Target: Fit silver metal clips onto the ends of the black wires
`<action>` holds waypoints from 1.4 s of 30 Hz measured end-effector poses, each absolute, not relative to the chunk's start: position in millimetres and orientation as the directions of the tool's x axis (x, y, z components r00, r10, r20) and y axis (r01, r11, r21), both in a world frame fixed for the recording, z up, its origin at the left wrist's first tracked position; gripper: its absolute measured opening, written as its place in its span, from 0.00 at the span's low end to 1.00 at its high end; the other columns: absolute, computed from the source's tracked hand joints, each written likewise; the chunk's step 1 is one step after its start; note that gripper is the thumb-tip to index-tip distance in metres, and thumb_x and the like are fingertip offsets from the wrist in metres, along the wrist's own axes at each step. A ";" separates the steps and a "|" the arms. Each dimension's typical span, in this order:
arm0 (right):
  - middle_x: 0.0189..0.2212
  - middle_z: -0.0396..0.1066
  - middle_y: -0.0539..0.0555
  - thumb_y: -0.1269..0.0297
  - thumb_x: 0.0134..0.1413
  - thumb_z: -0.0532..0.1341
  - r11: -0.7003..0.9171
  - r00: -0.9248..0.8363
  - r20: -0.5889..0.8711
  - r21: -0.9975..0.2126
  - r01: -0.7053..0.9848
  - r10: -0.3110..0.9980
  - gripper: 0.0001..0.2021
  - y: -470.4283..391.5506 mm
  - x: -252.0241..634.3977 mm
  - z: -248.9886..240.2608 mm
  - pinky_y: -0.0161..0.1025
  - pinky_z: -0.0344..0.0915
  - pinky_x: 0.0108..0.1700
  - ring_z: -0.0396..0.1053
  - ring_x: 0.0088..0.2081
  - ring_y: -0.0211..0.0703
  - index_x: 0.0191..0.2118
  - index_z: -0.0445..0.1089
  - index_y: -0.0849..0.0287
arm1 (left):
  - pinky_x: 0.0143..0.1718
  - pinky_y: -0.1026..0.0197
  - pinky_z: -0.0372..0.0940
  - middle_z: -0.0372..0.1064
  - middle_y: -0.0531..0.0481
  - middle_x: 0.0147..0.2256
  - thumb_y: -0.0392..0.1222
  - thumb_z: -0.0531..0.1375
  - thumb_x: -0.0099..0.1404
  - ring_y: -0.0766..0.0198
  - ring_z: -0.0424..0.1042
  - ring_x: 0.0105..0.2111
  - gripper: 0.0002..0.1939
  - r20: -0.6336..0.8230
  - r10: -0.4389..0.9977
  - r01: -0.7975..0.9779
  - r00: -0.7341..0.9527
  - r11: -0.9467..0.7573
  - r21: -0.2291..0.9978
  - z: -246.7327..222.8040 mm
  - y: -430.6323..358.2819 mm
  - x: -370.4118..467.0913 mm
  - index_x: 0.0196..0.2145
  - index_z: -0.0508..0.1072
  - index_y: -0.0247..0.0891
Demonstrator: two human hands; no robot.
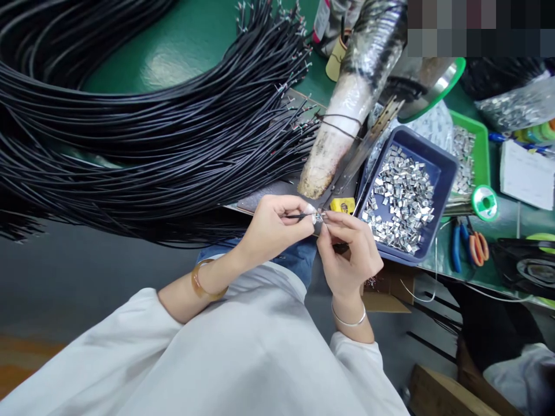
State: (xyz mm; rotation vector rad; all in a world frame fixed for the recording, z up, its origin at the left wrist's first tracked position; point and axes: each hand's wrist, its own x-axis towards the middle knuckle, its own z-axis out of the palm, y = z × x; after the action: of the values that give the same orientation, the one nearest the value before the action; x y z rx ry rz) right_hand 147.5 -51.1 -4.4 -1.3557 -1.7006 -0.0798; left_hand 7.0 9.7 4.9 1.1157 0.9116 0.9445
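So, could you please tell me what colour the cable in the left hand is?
The cable in the left hand is black, as the head view shows.

The small piece (319,217) between the left hand (275,226) and right hand (353,248) is too tiny to make out. Black cables (173,138) run past the left edge; the right edge crops a black device (526,267).

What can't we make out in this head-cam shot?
All in the head view:
Metal piece: exact shape too small, crowded by left hand and right hand.
Held cable: partly hidden by the left hand.
Black cables: loops cut off by left edge.
White paper: any writing too small.
Top right corner: pixelated.
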 end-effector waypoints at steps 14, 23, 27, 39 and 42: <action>0.41 0.78 0.51 0.78 0.53 0.67 0.357 0.042 0.645 -0.476 0.804 0.763 0.10 -50.0 149.7 0.9 0.34 0.78 0.40 0.78 0.41 0.38 0.38 0.72 0.56 | 0.19 0.73 0.55 0.69 0.54 0.20 0.33 0.65 0.51 0.76 0.58 0.19 0.03 -0.107 0.942 -0.121 0.318 0.152 0.981 5.3 11.3 7.2 0.24 0.80 0.31; 0.41 0.79 0.51 0.77 0.54 0.66 0.352 0.037 0.645 -0.464 0.813 0.763 0.09 -47.8 149.4 2.0 0.33 0.77 0.39 0.78 0.41 0.38 0.37 0.71 0.55 | 0.21 0.71 0.58 0.65 0.55 0.19 0.33 0.66 0.49 0.74 0.60 0.21 0.02 -0.212 0.933 -0.149 0.289 0.263 0.953 10.2 12.2 10.0 0.23 0.77 0.31; 0.41 0.79 0.51 0.76 0.54 0.66 0.347 0.030 0.635 -0.461 0.817 0.772 0.09 -47.8 149.5 3.3 0.33 0.76 0.38 0.78 0.41 0.38 0.37 0.71 0.55 | 0.21 0.71 0.56 0.62 0.57 0.18 0.34 0.66 0.49 0.74 0.58 0.20 0.02 -0.208 0.935 -0.138 0.288 0.255 0.957 10.3 12.1 10.1 0.23 0.76 0.31; 0.40 0.79 0.51 0.75 0.55 0.66 0.347 0.047 0.629 -0.488 0.801 0.776 0.08 -48.9 149.7 3.5 0.36 0.76 0.39 0.78 0.42 0.39 0.36 0.71 0.54 | 0.19 0.71 0.53 0.63 0.57 0.17 0.33 0.65 0.47 0.75 0.56 0.19 0.01 -0.208 0.929 -0.157 0.307 0.265 0.952 12.2 13.2 8.6 0.21 0.77 0.32; 0.39 0.79 0.50 0.75 0.55 0.65 0.338 0.057 0.612 -0.508 0.792 0.789 0.07 -48.6 150.0 3.8 0.37 0.76 0.39 0.78 0.41 0.39 0.35 0.70 0.54 | 0.22 0.70 0.57 0.67 0.55 0.19 0.34 0.64 0.49 0.74 0.59 0.20 0.02 -0.203 0.924 -0.153 0.323 0.263 0.952 11.5 13.9 6.8 0.21 0.78 0.32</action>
State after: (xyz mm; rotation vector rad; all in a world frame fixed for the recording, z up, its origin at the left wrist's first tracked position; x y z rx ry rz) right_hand 150.0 -48.6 3.8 -1.4268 -1.7028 -0.0051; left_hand 6.8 13.9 11.5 1.0273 0.9505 0.9008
